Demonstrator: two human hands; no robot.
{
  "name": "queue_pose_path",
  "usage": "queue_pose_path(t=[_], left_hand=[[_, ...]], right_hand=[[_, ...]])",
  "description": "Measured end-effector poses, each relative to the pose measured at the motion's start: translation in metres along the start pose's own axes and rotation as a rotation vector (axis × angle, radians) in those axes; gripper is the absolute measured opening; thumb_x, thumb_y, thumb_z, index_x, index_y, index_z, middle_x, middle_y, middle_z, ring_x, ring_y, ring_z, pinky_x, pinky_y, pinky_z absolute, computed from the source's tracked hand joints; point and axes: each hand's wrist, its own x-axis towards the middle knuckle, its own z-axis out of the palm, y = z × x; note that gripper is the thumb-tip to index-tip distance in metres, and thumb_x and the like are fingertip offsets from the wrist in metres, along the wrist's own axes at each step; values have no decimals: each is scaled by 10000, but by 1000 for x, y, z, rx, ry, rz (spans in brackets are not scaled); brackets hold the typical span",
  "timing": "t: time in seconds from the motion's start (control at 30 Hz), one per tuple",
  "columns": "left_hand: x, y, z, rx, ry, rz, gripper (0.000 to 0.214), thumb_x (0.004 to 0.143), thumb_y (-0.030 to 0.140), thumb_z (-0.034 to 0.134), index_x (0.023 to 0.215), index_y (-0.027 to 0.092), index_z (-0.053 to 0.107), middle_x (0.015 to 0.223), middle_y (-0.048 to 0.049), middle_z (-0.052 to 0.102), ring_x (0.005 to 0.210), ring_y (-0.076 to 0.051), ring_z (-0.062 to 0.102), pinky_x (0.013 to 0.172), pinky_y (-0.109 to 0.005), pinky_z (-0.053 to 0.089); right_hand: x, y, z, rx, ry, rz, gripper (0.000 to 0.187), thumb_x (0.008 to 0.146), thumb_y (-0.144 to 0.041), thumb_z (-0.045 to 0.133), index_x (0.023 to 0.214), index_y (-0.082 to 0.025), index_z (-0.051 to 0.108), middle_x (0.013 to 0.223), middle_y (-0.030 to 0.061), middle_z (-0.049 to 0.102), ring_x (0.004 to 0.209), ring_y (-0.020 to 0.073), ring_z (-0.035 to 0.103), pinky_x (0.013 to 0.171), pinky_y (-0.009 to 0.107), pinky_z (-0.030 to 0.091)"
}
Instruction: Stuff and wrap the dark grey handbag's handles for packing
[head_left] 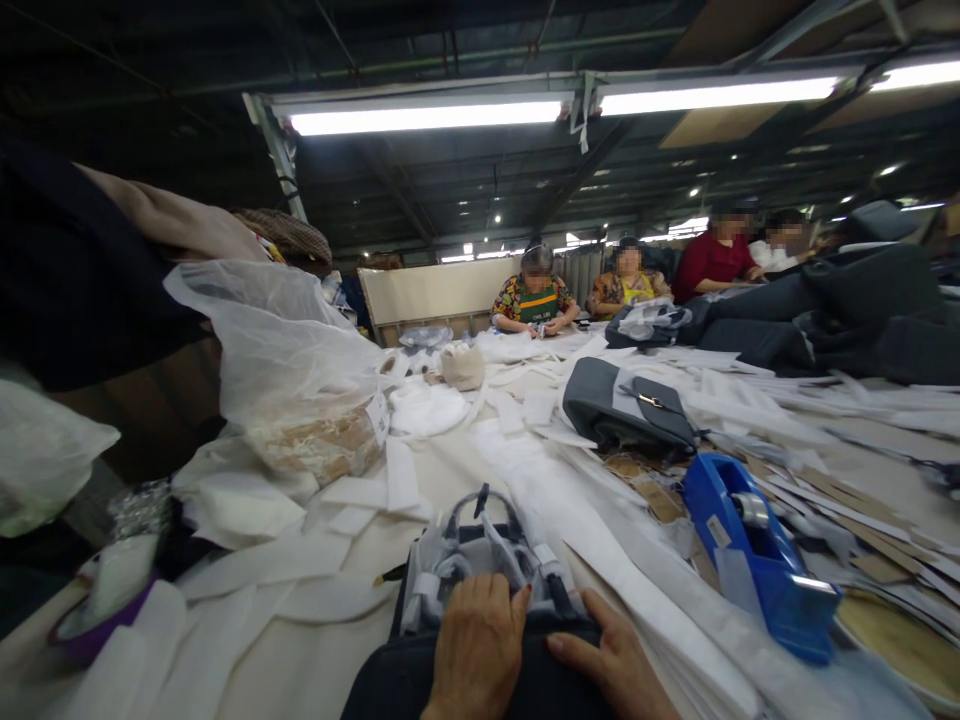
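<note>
A dark handbag (420, 670) lies in front of me at the table's near edge, its handles (480, 545) wrapped in grey-white protective paper. My left hand (476, 650) rests flat on top of the bag, fingers stretched toward the wrapped handles. My right hand (611, 660) lies beside it on the bag's right side, fingers pointing left and pressed on the dark material. Neither hand grips anything that I can see.
A blue tape dispenser (757, 550) sits right of the bag. A grey handbag (630, 405) lies further back among white paper sheets (570, 500). A plastic bag of material (300, 390) stands at left. Several seated people (536, 295) work at the far end beside dark fabric piles (847, 310).
</note>
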Motion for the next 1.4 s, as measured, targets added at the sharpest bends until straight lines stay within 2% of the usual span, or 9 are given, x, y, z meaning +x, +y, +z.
queue_pose_path(t=[0.17,0.33,0.53,0.77,0.87,0.93,1.0,1.13,1.4], left_hand=[[-1,-10,14,74,52,123,410,929,309,358,708,148,664,641,-149,638,645,-286,583,630,-411,284],[-4,-12,20,195,362,232,452,949,261,314,587,193,576,527,-58,588,518,-222,545,574,-377,260],[-8,-7,17,230,525,234,468,954,204,248,567,208,511,504,-12,550,491,-207,527,573,-362,279],[-9,-8,21,200,502,205,300,858,187,420,596,203,565,540,-28,587,510,-225,536,588,-370,309],[-8,-7,20,212,467,185,223,812,179,499,602,200,575,538,-34,593,512,-229,540,586,-368,324],[-8,-7,19,203,448,171,189,804,170,510,633,196,585,555,-34,604,522,-233,549,592,-372,338],[-8,-7,21,198,434,181,159,799,164,517,662,197,590,572,-30,613,533,-236,556,602,-378,350],[-7,-11,32,195,494,164,138,747,162,546,613,188,566,538,-36,599,524,-226,544,617,-379,358],[-7,-14,43,165,524,131,192,771,234,574,583,202,587,547,-33,614,550,-213,565,617,-365,374]], right_hand=[[3,2,-4,-74,-57,18,438,601,-472,671,923,-186,596,870,43,683,850,269,603,742,329,439],[27,-36,-9,-451,121,142,498,663,-585,553,944,-174,552,690,22,605,713,223,581,665,319,388],[59,-53,8,-446,-13,145,247,635,-412,574,583,-180,506,573,21,541,643,189,536,599,290,389],[60,-31,12,-314,-199,67,441,795,-462,321,836,-117,593,782,85,646,761,197,615,718,300,475],[60,-42,5,-482,-175,28,424,795,-496,425,803,-121,623,771,91,638,789,237,601,751,354,458],[63,-55,4,-616,-78,-28,328,743,-377,561,935,-119,624,881,111,618,913,280,564,828,397,417],[68,-69,8,-782,-47,-166,428,724,-198,571,1149,-148,559,1038,120,563,1042,283,502,901,401,372],[87,-89,28,-1075,-293,-453,570,690,37,434,1164,-236,593,1081,75,527,1010,189,521,870,283,398],[110,-104,37,-1139,-634,-445,382,548,9,554,809,-218,715,1033,55,536,794,165,563,707,275,446]])
